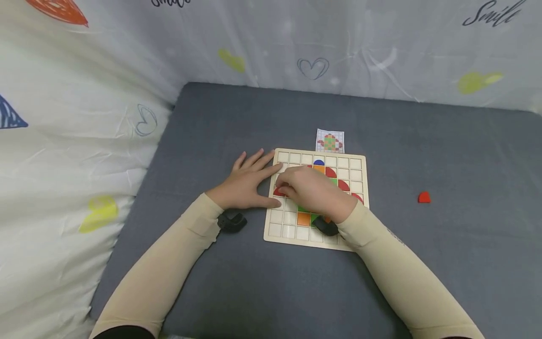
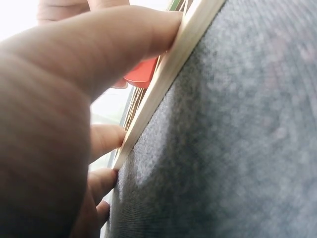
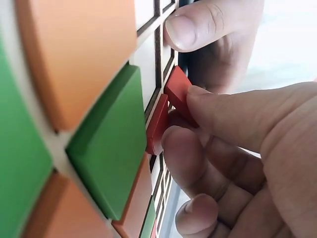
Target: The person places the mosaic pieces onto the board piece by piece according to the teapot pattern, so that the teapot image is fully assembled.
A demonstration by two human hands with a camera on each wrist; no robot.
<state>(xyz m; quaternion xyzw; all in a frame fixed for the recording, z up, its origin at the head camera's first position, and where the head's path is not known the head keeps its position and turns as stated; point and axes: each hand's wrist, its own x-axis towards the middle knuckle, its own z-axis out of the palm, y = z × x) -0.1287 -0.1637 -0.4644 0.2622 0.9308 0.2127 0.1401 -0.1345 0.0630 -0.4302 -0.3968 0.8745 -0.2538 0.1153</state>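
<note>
A wooden grid board (image 1: 274, 230) lies on the table with orange, green, red and blue tiles in its cells. My left hand (image 1: 245, 184) rests along its left edge, fingers spread and thumb (image 2: 148, 29) touching the rim. Over the board's left part, my right hand (image 1: 314, 190) pinches a red tile (image 3: 179, 94) between thumb and finger. That tile tilts at a cell near the left edge, beside another red tile (image 3: 157, 124) in the grid. Green tiles (image 3: 111, 144) and orange tiles (image 1: 303, 219) show nearby; my right hand hides part of the pattern.
A small printed card (image 1: 330, 141) with a coloured grid pattern lies just behind the board. Off to the right, a loose red tile (image 1: 424, 197) lies on the grey table (image 1: 466, 263). Printed curtains (image 1: 271, 42) hang behind and at the left.
</note>
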